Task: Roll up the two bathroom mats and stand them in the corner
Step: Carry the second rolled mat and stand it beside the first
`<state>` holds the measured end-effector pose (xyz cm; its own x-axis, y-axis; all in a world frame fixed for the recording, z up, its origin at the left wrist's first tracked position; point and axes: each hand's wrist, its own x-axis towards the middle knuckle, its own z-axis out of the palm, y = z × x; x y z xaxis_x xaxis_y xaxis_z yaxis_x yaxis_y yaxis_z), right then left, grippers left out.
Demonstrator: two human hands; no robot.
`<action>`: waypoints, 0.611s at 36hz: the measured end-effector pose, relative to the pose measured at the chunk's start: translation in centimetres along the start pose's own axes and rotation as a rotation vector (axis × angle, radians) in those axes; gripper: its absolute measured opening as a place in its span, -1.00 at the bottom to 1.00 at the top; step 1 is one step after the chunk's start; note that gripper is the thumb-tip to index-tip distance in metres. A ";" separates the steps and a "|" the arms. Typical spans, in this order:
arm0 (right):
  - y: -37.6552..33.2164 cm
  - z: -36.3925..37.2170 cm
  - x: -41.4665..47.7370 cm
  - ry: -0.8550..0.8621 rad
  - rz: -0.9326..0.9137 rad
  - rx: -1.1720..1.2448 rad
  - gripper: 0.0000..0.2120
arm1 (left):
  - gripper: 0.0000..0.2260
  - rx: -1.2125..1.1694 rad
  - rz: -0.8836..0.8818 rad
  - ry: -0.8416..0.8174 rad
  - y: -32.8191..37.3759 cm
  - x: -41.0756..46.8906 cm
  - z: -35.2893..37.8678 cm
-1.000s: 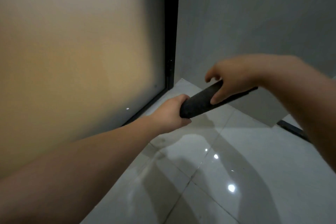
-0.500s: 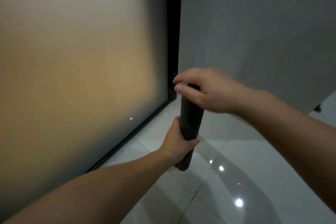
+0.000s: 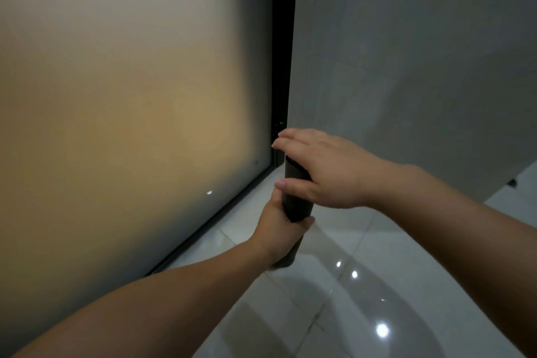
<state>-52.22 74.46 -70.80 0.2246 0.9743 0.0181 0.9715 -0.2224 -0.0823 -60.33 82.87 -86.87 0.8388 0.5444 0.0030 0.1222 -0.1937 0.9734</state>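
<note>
A dark rolled-up bathroom mat [image 3: 296, 203] stands almost upright near the corner, its lower end touching or just above the white tiled floor; I cannot tell which. My left hand [image 3: 280, 234] is wrapped around its lower half. My right hand [image 3: 322, 171] rests over its top end, thumb on the near side, fingers extended and spread loosely over the far side. Only this one mat is in view.
A frosted glass panel [image 3: 130, 113] in a black frame [image 3: 286, 46] fills the left side. It meets a grey tiled wall [image 3: 406, 52] at the corner just behind the mat. The glossy white floor [image 3: 348, 308] spreads toward me and to the right.
The mat swung from a slanted, nearly level hold to upright and moved closer to the corner. My right hand shifted from its middle to its top, and its fingers loosened.
</note>
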 end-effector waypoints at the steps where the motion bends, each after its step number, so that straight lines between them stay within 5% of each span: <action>1: 0.1 -0.2 0.0 -0.014 -0.006 -0.003 -0.39 | -0.55 0.032 0.004 -0.008 0.1 0.1 -0.1; 8: 1.4 -2.6 -0.1 -0.161 -0.006 0.011 -0.50 | -0.50 0.189 -0.055 -0.193 2.2 -0.4 -1.5; 17: 0.7 -1.8 1.6 -0.325 0.122 0.340 -0.63 | -0.54 0.290 -0.191 -0.445 4.0 -2.5 -5.9; 22: -0.3 -1.6 4.3 -0.324 0.196 0.489 -0.69 | -0.42 0.246 -0.244 -0.388 3.4 -3.1 -8.9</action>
<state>-51.42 78.66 -69.07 0.2860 0.8954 -0.3413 0.7497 -0.4309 -0.5023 -67.20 87.76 -81.53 0.8997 0.2637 -0.3478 0.4206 -0.3107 0.8524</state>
